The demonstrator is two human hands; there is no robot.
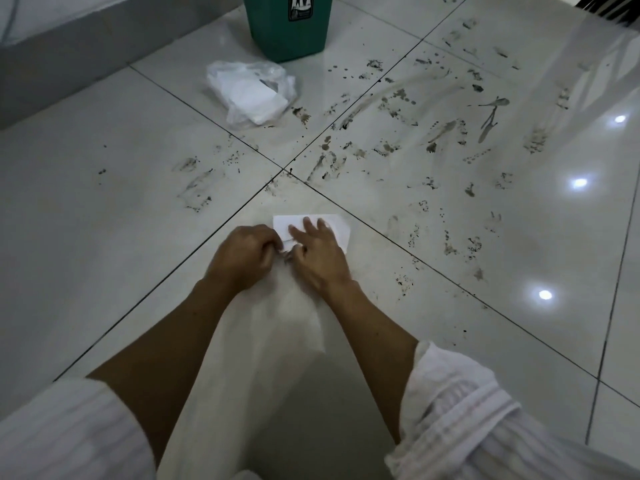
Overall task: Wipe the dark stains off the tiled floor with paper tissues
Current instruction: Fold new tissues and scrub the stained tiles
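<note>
Nearest: two bare forearms, white sleeves pushed back.

Left hand: one, curled into a loose fist, fingers pinching the near edge of the tissue.

Right hand: one, fingers spread flat, pressing the same tissue to the floor.

Folded paper tissue: one, white and apparently unsoiled, lying on the near tile just short of the grout crossing.

Tiled floor: four large glossy tiles meet at the crossing; the near tile under the hands looks mostly clean.

Dark stains: too many to count, smears and specks across the far and right tiles, a smaller patch on the left. Judgement: wiping barely begun; nearly all remains.

Plastic bag of tissues: one, open, beyond the stains.

Green bin: one, farthest.
</note>
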